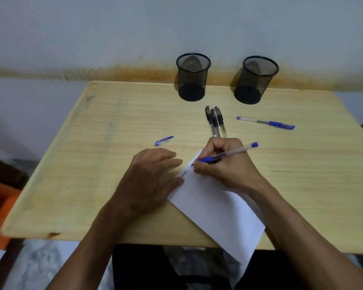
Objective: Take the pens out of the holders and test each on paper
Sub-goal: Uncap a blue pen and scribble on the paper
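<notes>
A: Right hand [222,164] pinching an uncapped blue pen [226,155] in a writing grip, tip down on the paper [214,208]; probably mid-test.

B: And the left hand [149,181]?

A: Flat, fingers straight, pressing the paper's left edge against the table [71,164], likely to stop it sliding. Sheet set at an angle, one corner hanging over the near edge.

B: Loose blue cap [164,141] beside the left hand?

A: Apparently off the pen in use, parked within reach.

B: Holders?

A: Two black mesh cups, left holder [192,77] and right holder [256,80], upright at the far edge, well apart; nothing visible inside either.

B: So the pens?

A: Three black pens [215,121] side by side, between holders and paper; a capped blue pen [265,122] toward the right edge.
</notes>
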Tool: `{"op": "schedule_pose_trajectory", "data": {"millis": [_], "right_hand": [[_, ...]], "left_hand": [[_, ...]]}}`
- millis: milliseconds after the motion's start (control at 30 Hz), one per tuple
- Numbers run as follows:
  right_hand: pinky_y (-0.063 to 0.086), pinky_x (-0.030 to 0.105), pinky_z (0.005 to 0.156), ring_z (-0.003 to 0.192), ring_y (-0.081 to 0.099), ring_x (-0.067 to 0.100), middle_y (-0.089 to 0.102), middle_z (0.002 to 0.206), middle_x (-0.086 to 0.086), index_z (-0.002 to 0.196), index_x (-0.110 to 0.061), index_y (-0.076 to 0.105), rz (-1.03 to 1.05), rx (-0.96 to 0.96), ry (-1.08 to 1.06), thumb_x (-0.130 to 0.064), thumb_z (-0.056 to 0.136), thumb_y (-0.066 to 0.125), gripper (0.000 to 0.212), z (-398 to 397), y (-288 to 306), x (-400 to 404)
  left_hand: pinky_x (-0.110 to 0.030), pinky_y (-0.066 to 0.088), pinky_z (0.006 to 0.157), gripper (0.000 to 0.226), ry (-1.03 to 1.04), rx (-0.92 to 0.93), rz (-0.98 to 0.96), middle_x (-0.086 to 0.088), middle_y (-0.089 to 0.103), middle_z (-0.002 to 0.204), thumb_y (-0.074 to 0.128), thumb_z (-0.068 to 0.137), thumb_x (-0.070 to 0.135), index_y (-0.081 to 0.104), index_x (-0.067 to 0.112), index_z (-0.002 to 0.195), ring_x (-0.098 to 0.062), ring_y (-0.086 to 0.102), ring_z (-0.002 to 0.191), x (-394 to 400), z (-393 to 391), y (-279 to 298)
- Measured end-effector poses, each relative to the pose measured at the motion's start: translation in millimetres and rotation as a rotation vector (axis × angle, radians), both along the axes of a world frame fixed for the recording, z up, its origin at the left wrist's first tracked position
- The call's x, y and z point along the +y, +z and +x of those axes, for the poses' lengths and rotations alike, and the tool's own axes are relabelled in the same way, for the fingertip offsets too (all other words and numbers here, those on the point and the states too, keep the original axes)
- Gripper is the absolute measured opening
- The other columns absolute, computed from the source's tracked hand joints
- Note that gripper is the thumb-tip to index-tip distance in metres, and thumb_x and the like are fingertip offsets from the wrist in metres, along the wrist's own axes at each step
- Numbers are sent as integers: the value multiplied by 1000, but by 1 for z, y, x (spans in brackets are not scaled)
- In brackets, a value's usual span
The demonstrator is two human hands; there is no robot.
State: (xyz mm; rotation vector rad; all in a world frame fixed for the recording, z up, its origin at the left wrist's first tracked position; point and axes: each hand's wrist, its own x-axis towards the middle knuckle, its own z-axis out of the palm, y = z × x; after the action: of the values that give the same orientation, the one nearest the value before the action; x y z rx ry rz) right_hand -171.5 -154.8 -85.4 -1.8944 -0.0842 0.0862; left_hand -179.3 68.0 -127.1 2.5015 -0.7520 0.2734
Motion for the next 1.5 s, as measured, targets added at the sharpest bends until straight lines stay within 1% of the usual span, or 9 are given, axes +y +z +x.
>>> {"op": "schedule_pose_trajectory", "data": {"millis": [167, 267, 533, 733, 867, 967, 1100, 1400, 1500], "right_hand": [[53, 51, 53, 55, 61, 26, 68, 59, 9, 58, -14, 63, -31, -13, 16, -4, 65, 77, 19, 11, -14, 2], [50, 50, 51, 54, 60, 33, 67, 59, 11, 58, -9, 63, -58, -47, 15, -1, 65, 79, 19, 11, -17, 1], [37, 39, 48, 52, 49, 22, 60, 59, 25, 59, 0, 59, 3, -62, 66, -2, 64, 77, 20, 11, -22, 4], [31, 34, 50, 51, 41, 19, 54, 54, 22, 55, -7, 54, 12, -53, 91, -2, 63, 78, 26, 12, -24, 5], [31, 33, 51, 52, 41, 19, 51, 51, 10, 52, -19, 52, 31, -31, 69, -2, 64, 77, 33, 13, -23, 6], [30, 30, 50, 51, 40, 17, 51, 51, 15, 53, -13, 52, -7, -33, 88, 3, 63, 78, 32, 13, -21, 5], [32, 23, 49, 50, 41, 10, 52, 51, 3, 53, -14, 53, 1, -30, 56, 12, 66, 78, 38, 12, -18, 6], [33, 24, 48, 52, 42, 14, 53, 55, 22, 58, 4, 54, -46, -37, 41, 11, 67, 77, 26, 10, -14, 7], [37, 29, 52, 55, 46, 16, 56, 56, 18, 60, 4, 57, -19, -31, 25, 10, 68, 77, 22, 11, -16, 6]], "left_hand": [[-55, 43, 102, 43, -23, 26, 84, -4, 64, 131, 57, 91, 48, 69, 20, 120, -25, 58, 124, 1, 0, 0], [-56, 38, 107, 44, -24, 36, 92, -3, 61, 137, 52, 92, 50, 69, 23, 122, -24, 54, 130, 2, 0, -1], [-55, 36, 110, 39, -13, 32, 74, -3, 60, 138, 54, 92, 48, 72, 27, 119, -24, 52, 132, 2, -2, -2], [-55, 36, 109, 37, -7, 29, 54, -4, 61, 138, 56, 92, 47, 73, 26, 118, -25, 52, 133, 1, -3, -2], [-55, 36, 109, 36, -2, 24, 47, -4, 61, 137, 57, 92, 46, 73, 26, 117, -24, 52, 132, 1, -2, -3], [-55, 36, 109, 36, 1, 19, 51, -4, 62, 137, 59, 92, 46, 73, 27, 118, -24, 52, 133, 1, -3, -3], [-54, 35, 110, 35, 5, 30, 42, -3, 61, 137, 59, 92, 46, 72, 28, 119, -22, 51, 133, 1, -3, -3], [-50, 31, 115, 37, 14, 54, 37, -1, 60, 139, 55, 92, 48, 71, 30, 121, -19, 49, 136, 1, -4, -2], [-49, 30, 115, 37, 15, 58, 31, -1, 60, 139, 56, 92, 48, 71, 30, 120, -19, 49, 136, 1, -5, -1]]}}
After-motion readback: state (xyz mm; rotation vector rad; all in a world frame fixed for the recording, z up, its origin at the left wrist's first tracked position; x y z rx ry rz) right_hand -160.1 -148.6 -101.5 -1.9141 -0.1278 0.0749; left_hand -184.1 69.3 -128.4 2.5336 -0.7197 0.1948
